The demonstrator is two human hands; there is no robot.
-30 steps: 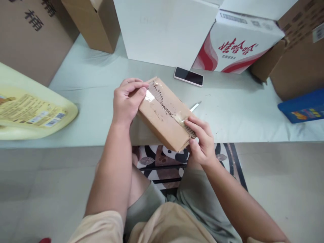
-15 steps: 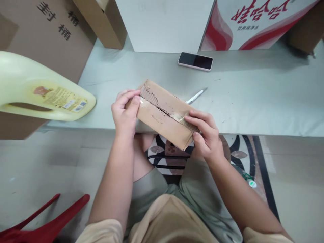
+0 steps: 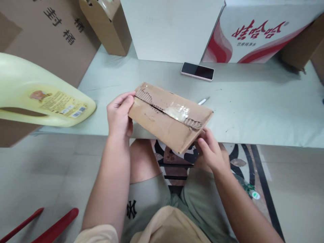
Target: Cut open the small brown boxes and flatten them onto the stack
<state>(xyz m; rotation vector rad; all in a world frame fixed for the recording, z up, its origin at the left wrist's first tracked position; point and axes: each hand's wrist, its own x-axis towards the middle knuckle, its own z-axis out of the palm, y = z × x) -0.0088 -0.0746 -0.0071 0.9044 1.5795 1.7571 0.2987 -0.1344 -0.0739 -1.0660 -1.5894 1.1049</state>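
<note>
Between my hands is a small brown cardboard box (image 3: 162,125), tilted and held over the table's near edge. Its upper face has a torn seam with bared corrugation and a shiny strip of clear tape. My left hand (image 3: 120,113) is closed on the box's left end, thumb on top. At the right end, my right hand (image 3: 211,148) touches the lower corner, its fingers partly hidden under the box. A pen (image 3: 204,100) lies on the table behind the box, mostly covered by it.
A phone (image 3: 197,71) lies in front of a white box (image 3: 172,30) and a red-and-white carton (image 3: 245,37). On the left are a large yellow jug (image 3: 50,98) and a big brown carton (image 3: 60,44). A red chair part (image 3: 58,226) shows at lower left.
The box has tipped so that more of its top face and tape show. My right hand has slid off the top to the lower right corner. The view has shifted slightly.
</note>
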